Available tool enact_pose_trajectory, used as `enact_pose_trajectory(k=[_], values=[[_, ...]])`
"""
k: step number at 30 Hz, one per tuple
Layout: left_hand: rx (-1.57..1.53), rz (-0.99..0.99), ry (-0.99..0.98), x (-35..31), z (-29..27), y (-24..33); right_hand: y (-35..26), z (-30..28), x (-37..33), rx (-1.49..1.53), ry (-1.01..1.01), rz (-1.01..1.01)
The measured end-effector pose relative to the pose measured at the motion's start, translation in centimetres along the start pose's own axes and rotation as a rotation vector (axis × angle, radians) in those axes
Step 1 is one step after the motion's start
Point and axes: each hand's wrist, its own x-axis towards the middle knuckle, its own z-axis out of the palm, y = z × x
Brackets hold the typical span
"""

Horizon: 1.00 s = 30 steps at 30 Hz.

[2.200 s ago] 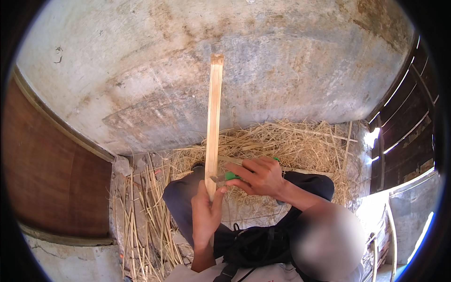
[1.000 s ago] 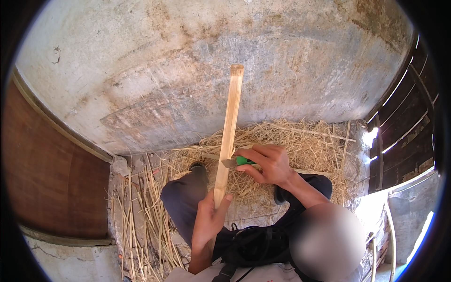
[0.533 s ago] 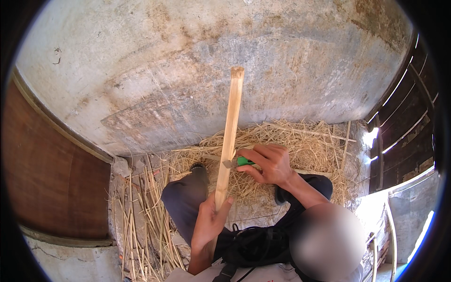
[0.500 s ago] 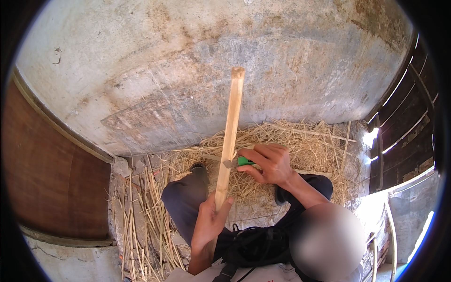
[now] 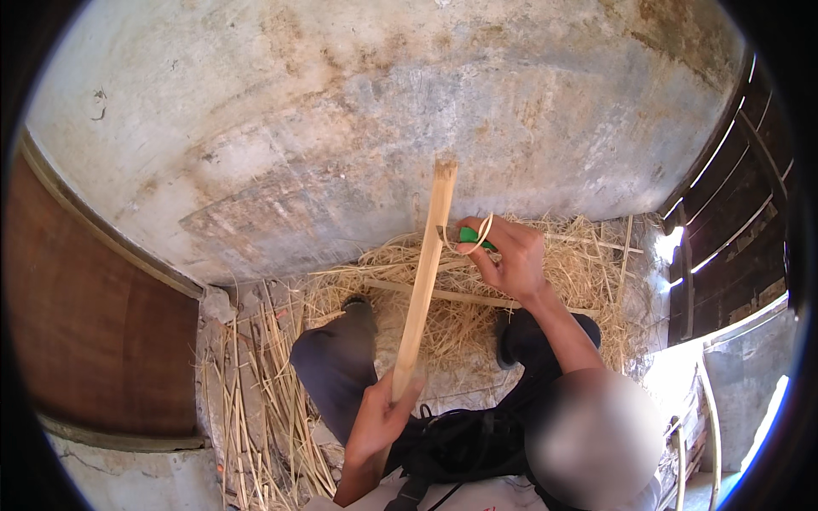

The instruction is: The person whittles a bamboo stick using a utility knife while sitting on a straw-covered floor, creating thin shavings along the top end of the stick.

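one long pale wooden strip (image 5: 423, 281) stands nearly upright in the middle of the scene, leaning a little to the right at its far end, where the tip is rough and split. two hands are at work on it. the left hand (image 5: 381, 417) is closed around the near end of the strip, thumb up along the wood. the right hand (image 5: 507, 255) is further away and just right of the strip, fingers curled tight around one knife with a green handle (image 5: 469, 236); the blade meets the right edge of the strip, but the blade itself is too thin and small to make out. one thin curl of shaving (image 5: 479, 237) loops over the knife handle.

there are no containers here. a heap of straw (image 5: 562, 281) lies on the floor against the far concrete wall (image 5: 358, 128), with loose stalks spreading to the left. a second, thinner stick (image 5: 452, 296) lies flat across the straw behind the strip.

two dark trouser knees (image 5: 336, 362) show below the hands; the right one is partly hidden by the right forearm.
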Motion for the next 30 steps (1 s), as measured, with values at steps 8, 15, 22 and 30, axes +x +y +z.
enact_pose_trajectory(k=[8, 15, 22, 30], values=[[-0.018, -0.107, -0.067, -1.3, -0.7, -1.2, 0.8, -0.1, 0.7, -0.057, 0.027, 0.026], [-0.126, -0.204, -0.11, -2.0, -0.9, -0.4, 0.8, 0.1, 0.8, -0.047, 0.028, -0.008], [-0.164, -0.294, -0.139, -1.7, -1.1, -0.2, 1.0, 0.3, 0.7, -0.059, 0.019, -0.009], [0.033, 0.014, 0.021, -1.1, -0.8, -2.6, 0.7, 1.1, 0.8, -0.084, 0.018, 0.048]])
